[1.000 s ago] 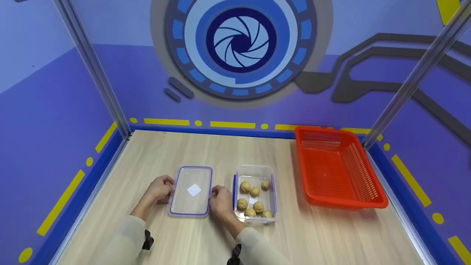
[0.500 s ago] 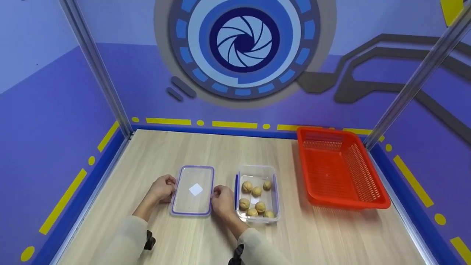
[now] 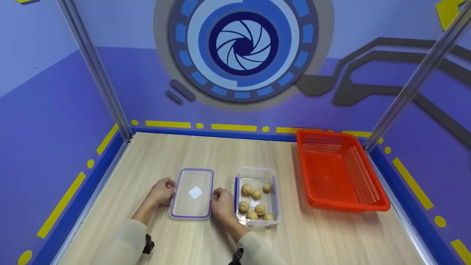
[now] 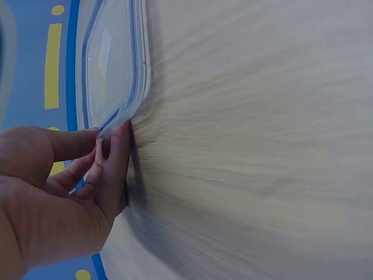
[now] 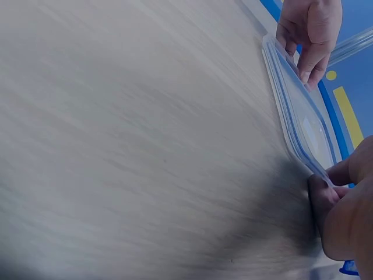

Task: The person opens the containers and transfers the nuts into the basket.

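A clear plastic lid (image 3: 192,194) with a purple rim and a white square sticker lies flat on the wooden table (image 3: 184,151). My left hand (image 3: 162,191) pinches its left edge, and my right hand (image 3: 220,200) pinches its right edge. In the left wrist view the lid (image 4: 111,64) meets the fingertips (image 4: 111,146) at its rim. In the right wrist view the lid (image 5: 303,119) runs between both hands. Just right of the lid stands a clear box (image 3: 257,173) holding several walnuts (image 3: 254,202).
An empty red mesh basket (image 3: 338,171) stands at the back right of the table. Blue borders with yellow marks edge the table, and two metal posts (image 3: 99,73) rise at the back corners.
Both hands stay on the lid's edges. The head view has shifted slightly; the lid and box have not visibly moved.
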Available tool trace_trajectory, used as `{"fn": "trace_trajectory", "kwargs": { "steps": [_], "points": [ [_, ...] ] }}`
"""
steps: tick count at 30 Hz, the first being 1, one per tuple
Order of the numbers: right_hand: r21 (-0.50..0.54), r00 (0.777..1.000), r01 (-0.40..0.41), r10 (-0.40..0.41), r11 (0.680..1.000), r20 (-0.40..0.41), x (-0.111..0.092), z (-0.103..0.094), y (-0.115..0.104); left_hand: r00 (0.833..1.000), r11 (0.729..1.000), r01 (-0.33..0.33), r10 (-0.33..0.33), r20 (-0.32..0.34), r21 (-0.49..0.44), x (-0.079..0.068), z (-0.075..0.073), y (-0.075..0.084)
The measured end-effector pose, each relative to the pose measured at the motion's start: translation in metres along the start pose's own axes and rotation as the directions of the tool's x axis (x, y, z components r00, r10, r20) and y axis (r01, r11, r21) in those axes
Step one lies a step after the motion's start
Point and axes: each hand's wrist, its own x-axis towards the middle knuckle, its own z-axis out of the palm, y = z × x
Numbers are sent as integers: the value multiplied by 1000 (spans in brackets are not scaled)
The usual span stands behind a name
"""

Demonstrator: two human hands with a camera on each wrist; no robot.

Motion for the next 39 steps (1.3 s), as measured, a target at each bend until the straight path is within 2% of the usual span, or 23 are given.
{"fn": "trace_trajectory", "kwargs": {
  "steps": [6,12,16,20,26,33,39],
  "points": [
    [-5,1000,-1,1,1000,-13,-1,-1,1,999,997,-30,31,-19,64,-3,3,2],
    [11,1000,-14,13,1000,14,-1,-1,1,1000,999,-1,3,-31,46,-6,4,-1],
    [-19,1000,-7,7,1000,-4,-2,2,-1,999,1000,7,-6,-37,25,-5,3,-3],
    [-13,1000,-5,5,1000,-25,-3,5,-2,999,1000,-11,12,-43,29,-5,1,-3],
    [-12,999,-38,38,999,2,-8,7,-1,999,999,3,-1,-46,46,-8,0,-5],
    [-40,999,12,-13,999,-33,-6,3,3,999,999,-10,12,-48,49,-6,5,-1],
    [-33,1000,-14,14,999,0,-6,3,1,998,999,-5,8,-61,41,-7,4,-2]
  ]
}}
